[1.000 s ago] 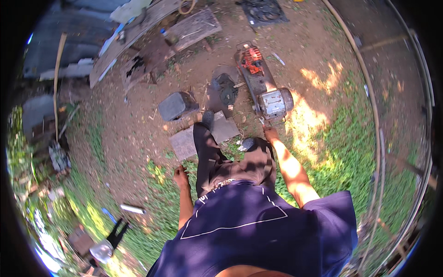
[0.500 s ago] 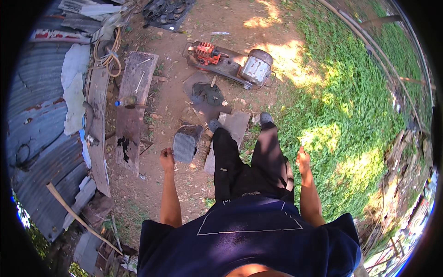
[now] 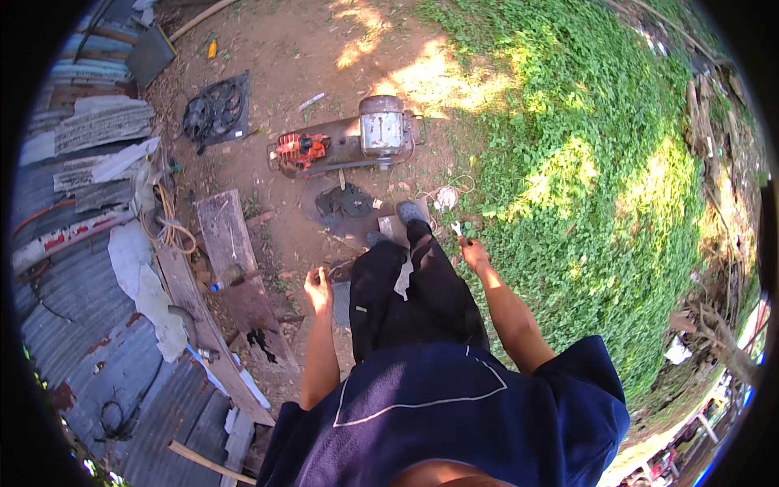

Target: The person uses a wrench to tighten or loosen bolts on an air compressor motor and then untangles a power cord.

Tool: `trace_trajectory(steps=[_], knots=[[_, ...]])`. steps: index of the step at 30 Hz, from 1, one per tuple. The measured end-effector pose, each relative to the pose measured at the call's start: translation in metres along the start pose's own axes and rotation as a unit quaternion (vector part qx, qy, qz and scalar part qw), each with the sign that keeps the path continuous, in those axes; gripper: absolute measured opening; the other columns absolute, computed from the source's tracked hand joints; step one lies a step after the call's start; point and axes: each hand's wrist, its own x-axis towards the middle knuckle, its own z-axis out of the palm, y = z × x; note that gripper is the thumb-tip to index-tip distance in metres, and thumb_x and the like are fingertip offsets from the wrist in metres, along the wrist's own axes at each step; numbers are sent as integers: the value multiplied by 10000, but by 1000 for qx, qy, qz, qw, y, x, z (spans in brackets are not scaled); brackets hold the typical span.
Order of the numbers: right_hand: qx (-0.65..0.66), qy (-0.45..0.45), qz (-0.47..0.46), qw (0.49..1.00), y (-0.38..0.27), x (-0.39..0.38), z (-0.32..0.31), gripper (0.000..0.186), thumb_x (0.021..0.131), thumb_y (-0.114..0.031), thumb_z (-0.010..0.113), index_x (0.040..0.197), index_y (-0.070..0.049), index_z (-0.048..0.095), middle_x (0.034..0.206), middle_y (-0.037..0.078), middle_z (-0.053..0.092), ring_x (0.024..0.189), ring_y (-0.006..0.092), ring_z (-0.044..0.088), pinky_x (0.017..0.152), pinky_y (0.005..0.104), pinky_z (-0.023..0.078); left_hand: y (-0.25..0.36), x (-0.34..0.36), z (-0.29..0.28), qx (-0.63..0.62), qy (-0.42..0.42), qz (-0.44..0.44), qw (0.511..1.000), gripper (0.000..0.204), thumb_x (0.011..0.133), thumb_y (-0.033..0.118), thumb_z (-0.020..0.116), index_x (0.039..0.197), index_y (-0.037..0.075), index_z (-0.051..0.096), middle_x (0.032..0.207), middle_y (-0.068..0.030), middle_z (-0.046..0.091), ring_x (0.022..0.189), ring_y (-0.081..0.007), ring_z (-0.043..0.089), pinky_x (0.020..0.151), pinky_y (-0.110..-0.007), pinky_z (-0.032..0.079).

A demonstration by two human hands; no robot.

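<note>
Big grass patch (image 3: 600,162) on the right, then the long rusty machine with the grey motor (image 3: 349,142) lying on the bare dirt up ahead. The plank (image 3: 235,268) sits off to the left. Right hand (image 3: 473,253) is closed around a small silver wrench (image 3: 457,230) (held down by the hip, well short of the machine), and the left hand (image 3: 318,290) is curled around something thin, can't tell what.

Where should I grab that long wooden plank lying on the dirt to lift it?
Take the wooden plank by its far narrow end, coming from the open dirt on its right. That end looks bare, while a bottle lies mid-length and metal sheets crowd its left edge.
</note>
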Motion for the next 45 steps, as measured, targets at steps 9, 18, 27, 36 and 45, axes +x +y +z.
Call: trace_trajectory(steps=[9, 18, 27, 36, 45], knots=[[36, 125, 29, 991, -19, 6, 83, 561, 885, -586, 557, 910, -39, 678, 813, 155, 703, 748, 351, 673, 655, 434, 503, 36, 44, 46, 133, -107, 7, 985, 417, 932, 383, 618, 968, -29, 674, 657, -50, 658, 614, -119, 599, 615, -280, 469], [156, 112, 74, 979, -65, 31, 155, 457, 875, -477, 629, 1021, -51, 702, 890, 234, 688, 895, 396, 668, 777, 441, 510, -51, 194, 132, 250, -278, 130, 918, 389, 911, 330, 655, 1121, 3, 632, 917, -99, 692, 855, -205, 667, 770, -335, 521], [203, 181, -67, 960, -58, 195, 231, 371, 874, -417, 652, 1070, -105, 693, 900, 196, 695, 885, 374, 673, 780, 447, 513, -70, 268, 253, 337, -73, 573, 743, 521, 873, 318, 677, 1292, 55, 515, 1329, -130, 521, 1281, -314, 446, 1083, -507, 282], [30, 229, -258, 938, -89, 347, 141, 361, 830, -493, 679, 985, -170, 720, 914, 143, 710, 866, 319, 687, 727, 426, 524, -77, 297, 326, 246, -12, 672, 698, 542, 837, 318, 737, 1244, 16, 547, 1205, -166, 597, 1146, -336, 538, 1018, -458, 361], [-89, 193, -332, 919, -101, 376, 129, 349, 824, -503, 659, 1032, -228, 714, 977, 68, 713, 964, 269, 666, 838, 413, 518, -70, 301, 321, 179, -69, 614, 765, 383, 860, 279, 729, 1103, -3, 642, 1073, -155, 664, 1013, -307, 614, 914, -400, 452]])
